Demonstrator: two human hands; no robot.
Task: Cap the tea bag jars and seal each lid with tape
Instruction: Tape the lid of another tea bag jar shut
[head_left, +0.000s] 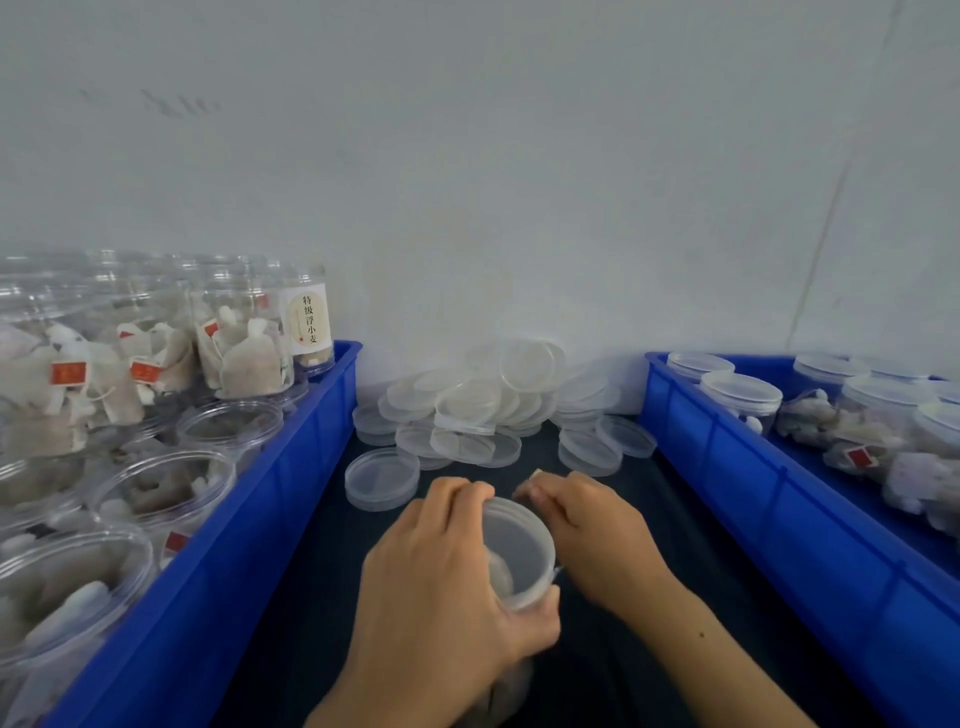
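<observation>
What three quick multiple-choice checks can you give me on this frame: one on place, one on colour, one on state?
1. Where is the pile of loose lids?
A. In the left bin
B. Between the two bins, by the wall
C. In the right bin

2. What colour are the bins?
A. Green
B. Grey
C. Blue

3. What is the left hand doing?
A. Gripping the capped jar
B. Resting open
C. Reaching into a bin

Key: 1 B, the lids lie on the dark surface between the bins. 2 C, the left bin and the right bin are both blue. 3 A, its fingers curl round the jar.
</observation>
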